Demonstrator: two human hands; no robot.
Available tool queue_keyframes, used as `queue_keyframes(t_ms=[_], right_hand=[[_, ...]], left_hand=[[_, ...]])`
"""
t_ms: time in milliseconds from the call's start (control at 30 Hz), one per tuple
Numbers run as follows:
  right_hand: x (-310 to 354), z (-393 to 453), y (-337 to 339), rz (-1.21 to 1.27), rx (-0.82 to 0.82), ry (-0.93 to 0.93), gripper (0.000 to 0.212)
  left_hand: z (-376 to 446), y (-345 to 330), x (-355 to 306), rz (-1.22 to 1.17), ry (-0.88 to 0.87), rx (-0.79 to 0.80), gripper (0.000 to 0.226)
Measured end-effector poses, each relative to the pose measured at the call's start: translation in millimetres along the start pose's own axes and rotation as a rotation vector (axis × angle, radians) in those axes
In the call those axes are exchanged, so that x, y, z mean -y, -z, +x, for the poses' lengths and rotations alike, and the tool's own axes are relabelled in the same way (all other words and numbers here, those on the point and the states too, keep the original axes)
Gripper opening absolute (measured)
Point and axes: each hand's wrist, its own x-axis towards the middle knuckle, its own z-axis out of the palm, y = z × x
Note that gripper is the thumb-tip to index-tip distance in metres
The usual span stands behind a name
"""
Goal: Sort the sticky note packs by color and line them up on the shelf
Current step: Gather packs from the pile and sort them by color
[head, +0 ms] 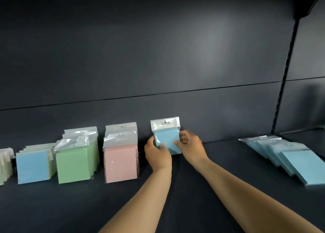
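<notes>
Both forearms reach in; left hand (157, 152) and right hand (190, 145) pinch blue pack (167, 139) upright by its sides, on shelf (219, 171) against back wall, right of pink stack (121, 162); loose blues (288, 155) lie farther right.

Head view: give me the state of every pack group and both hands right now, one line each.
blue pack in hand: upright near the back wall, held from both sides.
left hand: grips the pack's left edge.
right hand: grips its right edge.
pink row: standing upright.
green row: standing upright.
left blue pack: upright, fronting pale packs.
blue pile on the right: lying flat, fanned out, unsorted.
</notes>
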Motion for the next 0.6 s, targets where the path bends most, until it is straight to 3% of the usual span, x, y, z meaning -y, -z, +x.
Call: queue_keyframes(t_ms=[400, 467, 600], right_hand=[[-5, 2, -1, -0.001, 0.009, -0.010, 0.023], [-4, 2, 0, 0.012, -0.009, -0.008, 0.028], [-3, 0, 23, -0.055, -0.035, 0.004, 0.042]], left_hand=[[-5, 3, -6, 0.059, -0.046, 0.013, 0.038], [-10, 7, -12, 0.112, -0.118, 0.012, 0.044], [-28, 15, -25, 0.252, -0.423, 0.046, 0.046]])
